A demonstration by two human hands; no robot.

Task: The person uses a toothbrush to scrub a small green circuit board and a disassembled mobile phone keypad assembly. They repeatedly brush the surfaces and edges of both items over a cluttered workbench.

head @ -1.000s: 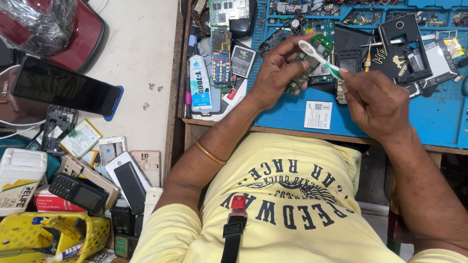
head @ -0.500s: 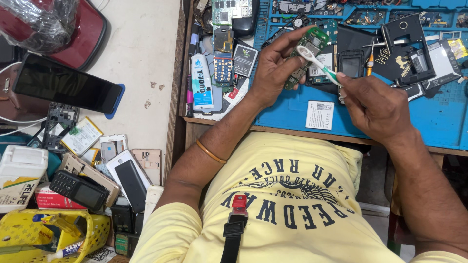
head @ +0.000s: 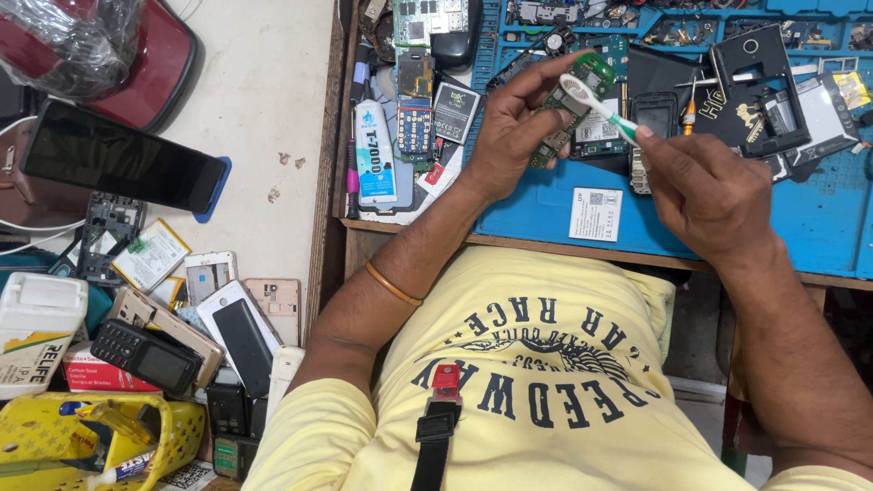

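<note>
Figure: a person at a repair bench, seen from above. The blue work mat (head: pixel 546 205) is lying across the right half of the bench, with phone parts scattered along its far edge; to the left, on the pale tabletop (head: pixel 264 109), a dark tablet (head: pixel 123 168) is lying flat and a heap of old phones (head: pixel 182 336) is sitting near the seated person. A white glue tube (head: pixel 375 155) is resting just left of the mat. The left hand (head: pixel 509 136) is closing loosely around a green circuit board (head: pixel 568 105), thumb on one face and fingers behind, and is holding it above the mat. The board's long axis is running from near left to far right, with its far end tilting up. The right hand (head: pixel 709 195) is pinching the handle of a toothbrush (head: pixel 596 102), whose head is pointing far left and touching the board's far end. Judging by this contact, the brushing is under way; whether the board is clean cannot be told, and it is not yet set down
</note>
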